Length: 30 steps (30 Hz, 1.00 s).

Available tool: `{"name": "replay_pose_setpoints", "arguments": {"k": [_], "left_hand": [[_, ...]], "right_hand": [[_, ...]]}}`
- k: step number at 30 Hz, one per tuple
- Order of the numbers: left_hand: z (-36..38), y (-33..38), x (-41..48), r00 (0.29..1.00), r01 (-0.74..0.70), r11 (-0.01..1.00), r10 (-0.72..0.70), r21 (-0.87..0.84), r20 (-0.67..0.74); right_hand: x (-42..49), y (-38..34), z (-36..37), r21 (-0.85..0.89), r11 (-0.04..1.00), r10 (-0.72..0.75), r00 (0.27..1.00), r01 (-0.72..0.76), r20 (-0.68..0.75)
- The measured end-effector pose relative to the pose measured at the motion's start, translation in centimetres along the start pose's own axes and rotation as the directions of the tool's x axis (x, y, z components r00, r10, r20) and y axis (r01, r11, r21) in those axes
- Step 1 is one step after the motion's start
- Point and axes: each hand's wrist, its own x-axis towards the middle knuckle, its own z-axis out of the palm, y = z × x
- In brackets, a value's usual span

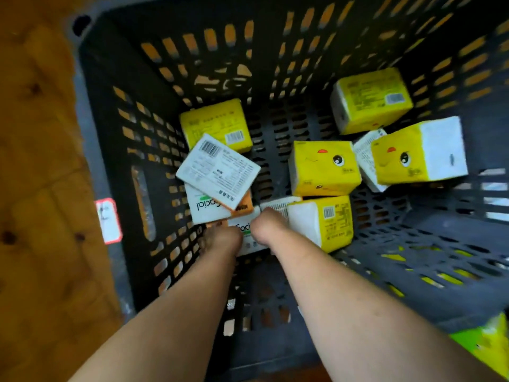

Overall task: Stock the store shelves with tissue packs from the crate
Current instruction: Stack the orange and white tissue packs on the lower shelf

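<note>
Left grip [221,238] and right grip [267,226] are both down on a white tissue pack [246,230] at the bottom of the dark slotted crate [132,128].
Each grip touches one side of that pack, but the fingers are hidden beyond the wrists, so I cannot tell how far either is closed or whether it has hold. Just beyond lie two more white packs, the upper one [217,170] barcode up. A yellow pack [330,221] sits just beside the right grip, and a yellow face-printed pack [325,168] rests behind it. The crate stands on a wooden floor [35,161].
</note>
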Motion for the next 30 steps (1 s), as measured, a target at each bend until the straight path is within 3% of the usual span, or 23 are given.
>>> {"name": "replay_pose_setpoints", "arguments": {"k": [3, 6, 8, 16, 23, 30], "left_hand": [[-0.2, 0.1, -0.2, 0.998, 0.005, 0.994, 0.002, -0.114, 0.057], [-1.5, 0.6, -2.3, 0.997, -0.006, 0.987, -0.007, -0.162, -0.078], [-2.3, 0.4, -4.2, 0.996, -0.071, 0.98, 0.059, -0.188, -0.068], [-5.7, 0.2, -17.0, 0.927, -0.375, 0.873, 0.364, -0.313, -0.094], [-6.6, 2.4, -32.6, 0.753, -0.636, 0.677, 0.65, -0.37, -0.104], [-2.1, 4.5, -49.1, 0.536, -0.804, 0.534, 0.841, -0.263, 0.07]], "right_hand": [[0.1, 0.6, -0.7, 0.038, 0.999, 0.007, 0.999, -0.006, -0.033], [-1.1, 1.3, -1.2, 0.165, 0.986, 0.039, 0.997, -0.029, -0.059], [-2.8, 2.1, -1.5, 0.306, 0.952, 0.058, 0.994, -0.027, -0.093], [-13.7, 6.4, -8.8, 0.734, 0.654, -0.005, 0.972, 0.18, -0.234], [-26.6, 12.0, -19.1, 0.811, 0.404, -0.125, 0.904, 0.423, -0.409], [-37.3, 23.9, -25.8, 0.829, 0.204, 0.111, 0.829, 0.521, -0.549]]}}
